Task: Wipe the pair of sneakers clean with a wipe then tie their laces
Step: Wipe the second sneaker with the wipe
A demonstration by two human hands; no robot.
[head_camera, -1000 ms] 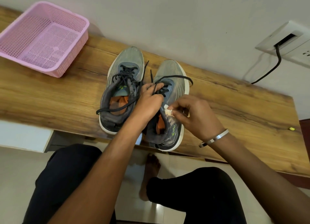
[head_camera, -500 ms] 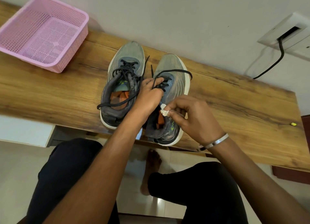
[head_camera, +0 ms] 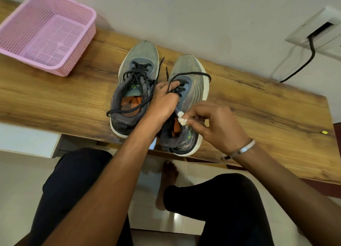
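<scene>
Vs a second ago: right hand [head_camera: 219, 125] has lifted slightly off the right sneaker [head_camera: 186, 105], fingers pinching the small white wipe [head_camera: 181, 119] just above its collar. Left hand [head_camera: 163, 100] unchanged, fingers curled into that sneaker's black laces [head_camera: 186, 76]. Left sneaker [head_camera: 134, 90] beside it, untied, both on the wooden surface [head_camera: 258, 105]. Pink basket [head_camera: 46, 30] far left.
</scene>
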